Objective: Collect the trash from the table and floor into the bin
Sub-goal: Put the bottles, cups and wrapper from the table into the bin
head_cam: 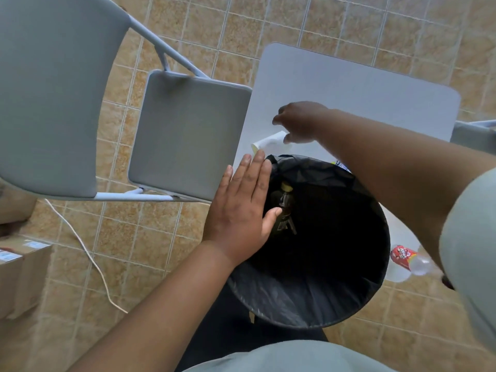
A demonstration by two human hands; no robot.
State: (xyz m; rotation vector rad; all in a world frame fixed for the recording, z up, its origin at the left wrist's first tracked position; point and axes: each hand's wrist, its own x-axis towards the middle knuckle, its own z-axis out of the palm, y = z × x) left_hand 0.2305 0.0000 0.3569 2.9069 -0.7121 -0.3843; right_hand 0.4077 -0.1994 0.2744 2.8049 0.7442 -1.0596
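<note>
The left hand point(241, 208) lies flat, fingers spread, on the rim of the black-lined bin point(308, 299) (a dark bottle point(284, 205) lies inside). The right hand point(300, 122) reaches over the tabletop point(349, 89), its grip touching a white paper cup point(268, 142) lying beside the bin; whether it pinches the cup, I cannot tell.

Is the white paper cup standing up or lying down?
Lying down. The paper cup rests on its side on the table, its open end facing left.

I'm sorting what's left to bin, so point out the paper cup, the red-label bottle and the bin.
paper cup point(269, 143), head view, on its white side wall.
red-label bottle point(402, 256), head view, on the red label.
bin point(308, 299), head view, on the black liner's inner wall.
</note>
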